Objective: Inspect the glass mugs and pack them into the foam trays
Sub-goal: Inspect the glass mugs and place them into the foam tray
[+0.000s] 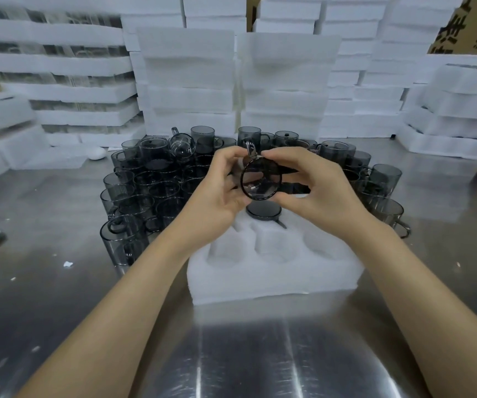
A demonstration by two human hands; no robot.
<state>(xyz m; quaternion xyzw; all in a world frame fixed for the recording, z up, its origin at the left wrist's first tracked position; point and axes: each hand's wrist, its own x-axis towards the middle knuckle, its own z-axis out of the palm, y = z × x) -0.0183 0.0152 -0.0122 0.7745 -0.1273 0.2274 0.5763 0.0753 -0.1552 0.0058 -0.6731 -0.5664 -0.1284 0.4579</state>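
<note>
You've got one smoked glass mug [261,181] up in the air between both hands, tipped on its side so a round end faces you, handle pointing up; can't tell whether that end is the mouth or the base. Your left hand [222,187] curls round its left side, and your right hand [307,185] pinches the right edge with thumb below and fingers over the top. It hangs right above the foam tray [274,271] on the steel table [59,297]. One packed mug [263,211] already sits in a back pocket, while the near pockets look unfilled. The unpacked mugs [145,182] crowd together behind and left of the tray, more to the right. Risks as I judge them: the grip is mostly fingertips on smooth glass, so a slip drops it onto the packed mug directly underneath, and both could chip. If you rotate it carelessly, the handle could knock your fingers. When lowering, line the handle with the pocket's slot or it'll jam and tear foam. Watch your elbows near the crowded mugs too.
</note>
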